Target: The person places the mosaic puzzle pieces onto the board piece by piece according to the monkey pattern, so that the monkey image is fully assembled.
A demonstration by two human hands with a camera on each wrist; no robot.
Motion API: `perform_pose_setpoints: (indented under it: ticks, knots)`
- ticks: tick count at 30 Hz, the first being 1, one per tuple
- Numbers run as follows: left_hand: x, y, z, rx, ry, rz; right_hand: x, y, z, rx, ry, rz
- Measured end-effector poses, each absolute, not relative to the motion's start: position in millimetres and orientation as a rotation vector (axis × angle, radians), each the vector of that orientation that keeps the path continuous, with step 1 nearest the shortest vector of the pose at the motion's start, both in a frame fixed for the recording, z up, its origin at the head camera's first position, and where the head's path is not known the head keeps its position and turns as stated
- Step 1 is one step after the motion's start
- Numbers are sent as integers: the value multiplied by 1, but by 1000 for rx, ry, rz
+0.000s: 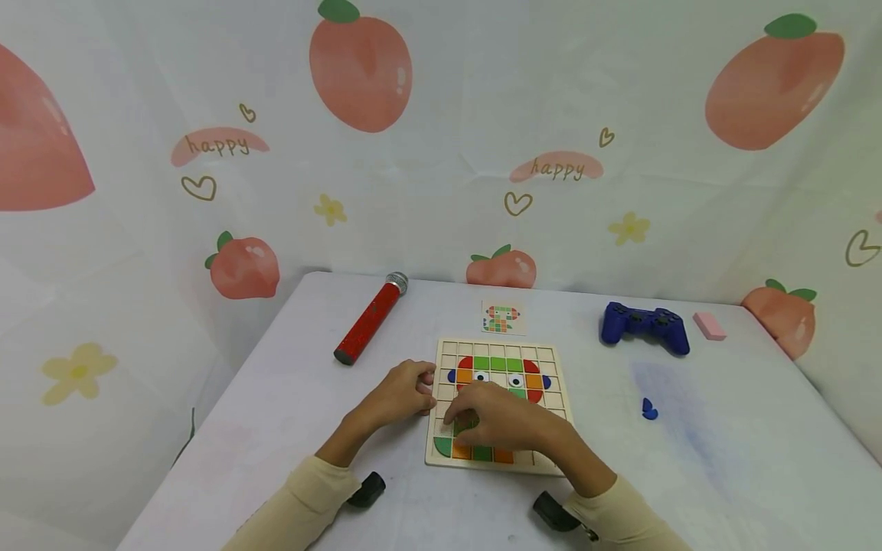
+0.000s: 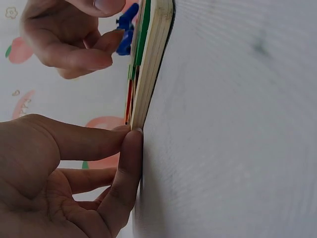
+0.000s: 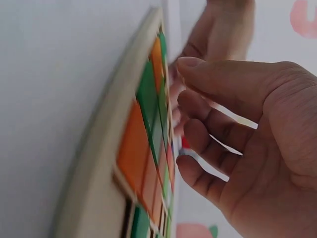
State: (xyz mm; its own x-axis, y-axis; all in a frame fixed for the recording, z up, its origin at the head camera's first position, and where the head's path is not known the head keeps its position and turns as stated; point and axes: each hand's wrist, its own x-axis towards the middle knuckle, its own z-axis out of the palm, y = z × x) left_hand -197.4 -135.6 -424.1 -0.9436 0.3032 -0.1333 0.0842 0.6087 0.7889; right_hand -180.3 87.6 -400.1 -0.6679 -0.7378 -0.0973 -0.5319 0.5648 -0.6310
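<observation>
A square wooden grid board [image 1: 448, 348] lies on the white table, set with red, green, orange and blue pieces that form a figure with two eye tiles. My left hand [image 1: 400, 394] pinches the board's left edge; in the left wrist view its thumb [image 2: 94, 141] and a finger meet there. Over the lower left of the board hangs my right hand [image 1: 503, 417], covering several tiles. Its fingers [image 3: 198, 176] are loosely bent above the orange tile [image 3: 132, 146] and green tile [image 3: 147, 89], with nothing between them and the thumb.
Behind the board lies a small picture card [image 1: 517, 326] with a similar figure. A red microphone [image 1: 370, 321] is at the back left. To the right are a blue game controller [image 1: 644, 321], a pink block [image 1: 709, 326] and small blue pieces [image 1: 649, 412].
</observation>
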Motion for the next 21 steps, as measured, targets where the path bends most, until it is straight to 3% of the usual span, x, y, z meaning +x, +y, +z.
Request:
perform_pose_setpoints:
  ticks: [21]
  knots:
    - [-195,-134,-424,292,2588,1250,-221,201,-385,-657,2645,-1021]
